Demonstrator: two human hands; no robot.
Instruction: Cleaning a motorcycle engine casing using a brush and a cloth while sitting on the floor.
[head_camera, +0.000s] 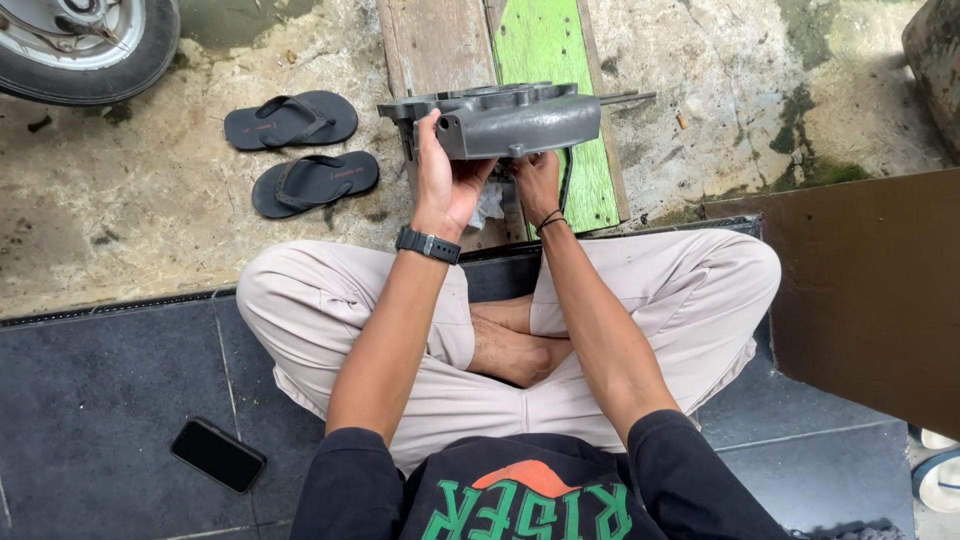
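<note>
One grey metal casing (510, 120) is held up in front of the crossed legs, above a green-painted board (550, 110) and a bare wooden plank (435, 45) lying side by side on the concrete. The left hand (445, 180) is wrapped round the casing's left end, fingers curled over the top edge and thumb pressed against the face. The right hand (537, 182) is set under the casing's lower edge; its fingers are hidden behind the metal, so how far they are closed cannot be told. A white rag (490, 205) is seen between the two hands, below the casing. One thin rod (625, 97) sticks out from the casing's right end.

One black watch (428, 244) is worn on the left wrist and a dark band (550, 220) on the right. Two black sandals (300, 150) are laid on the concrete to the left, one behind the other. One black phone (217, 455) is lying face up on the dark tiles by the left knee. One brown cardboard sheet (870, 290) is propped at the right. Part of one wheel (85, 45) is seen at the upper left. No labels are seen on the cardboard.
</note>
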